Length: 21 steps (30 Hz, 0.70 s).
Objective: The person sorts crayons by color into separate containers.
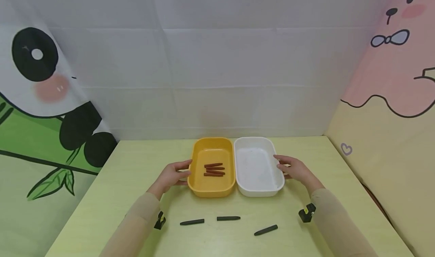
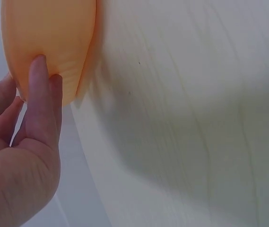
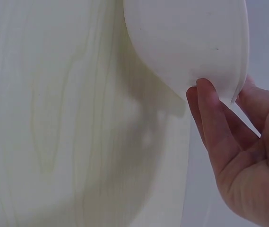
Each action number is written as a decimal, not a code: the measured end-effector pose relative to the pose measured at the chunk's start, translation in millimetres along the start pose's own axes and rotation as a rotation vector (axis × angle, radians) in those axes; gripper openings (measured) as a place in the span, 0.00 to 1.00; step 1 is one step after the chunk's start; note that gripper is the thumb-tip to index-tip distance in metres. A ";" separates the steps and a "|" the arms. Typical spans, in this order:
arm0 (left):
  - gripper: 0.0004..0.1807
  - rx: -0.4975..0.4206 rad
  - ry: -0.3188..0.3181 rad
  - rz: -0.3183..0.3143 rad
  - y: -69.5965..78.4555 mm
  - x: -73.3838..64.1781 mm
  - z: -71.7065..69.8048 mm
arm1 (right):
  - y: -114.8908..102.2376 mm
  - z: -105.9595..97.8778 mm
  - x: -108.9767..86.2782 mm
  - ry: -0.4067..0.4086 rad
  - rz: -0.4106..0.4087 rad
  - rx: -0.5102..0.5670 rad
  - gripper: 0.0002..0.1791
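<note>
A yellow tray (image 1: 211,192) and a white tray (image 1: 259,192) stand side by side on the table, their long sides close together. My left hand (image 1: 174,174) grips the yellow tray's outer left side; in the left wrist view, fingertips (image 2: 39,64) press its outer wall. On the opposite side, my right hand (image 1: 295,169) holds the white tray by its right edge, with fingertips (image 3: 205,87) against the wall and the thumb at the rim. Several reddish-brown crayons (image 1: 214,171) lie in the yellow tray. Only bare floor shows inside the white one.
In front of the trays lie three dark crayons: one at left (image 1: 192,222), one in the middle (image 1: 228,218) and one slanted at right (image 1: 266,230). A pale cloth wall (image 1: 217,109) rises behind the table (image 1: 136,158), with cartoon-printed panels on both sides.
</note>
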<state>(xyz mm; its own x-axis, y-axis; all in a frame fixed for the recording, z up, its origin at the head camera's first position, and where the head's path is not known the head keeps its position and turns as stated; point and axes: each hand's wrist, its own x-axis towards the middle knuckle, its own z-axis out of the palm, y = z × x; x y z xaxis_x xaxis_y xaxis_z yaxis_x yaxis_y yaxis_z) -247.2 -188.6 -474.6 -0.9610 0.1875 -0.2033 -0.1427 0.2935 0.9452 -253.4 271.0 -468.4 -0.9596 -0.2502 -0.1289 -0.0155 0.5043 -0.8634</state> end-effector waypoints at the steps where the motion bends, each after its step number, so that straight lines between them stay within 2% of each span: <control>1: 0.28 0.000 0.002 0.002 0.3 -0.5 0.3 | -0.3 0.1 0.1 0.005 0.002 -0.007 0.27; 8: 0.28 0.008 0.006 0.024 2.1 -9.9 3.3 | 1.1 -0.4 1.1 0.013 0.016 -0.020 0.27; 21: 0.31 0.009 -0.037 0.037 -9.4 -47.4 2.8 | 2.3 1.3 0.7 0.036 0.045 -0.043 0.28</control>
<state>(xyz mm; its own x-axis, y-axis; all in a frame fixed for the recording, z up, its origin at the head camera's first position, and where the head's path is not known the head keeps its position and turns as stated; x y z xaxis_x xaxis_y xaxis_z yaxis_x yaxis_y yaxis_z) -199.6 -197.7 -474.6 -0.9560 0.2332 -0.1779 -0.1051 0.2942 0.9499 -253.7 271.0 -471.1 -0.9691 -0.1969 -0.1486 0.0164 0.5496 -0.8353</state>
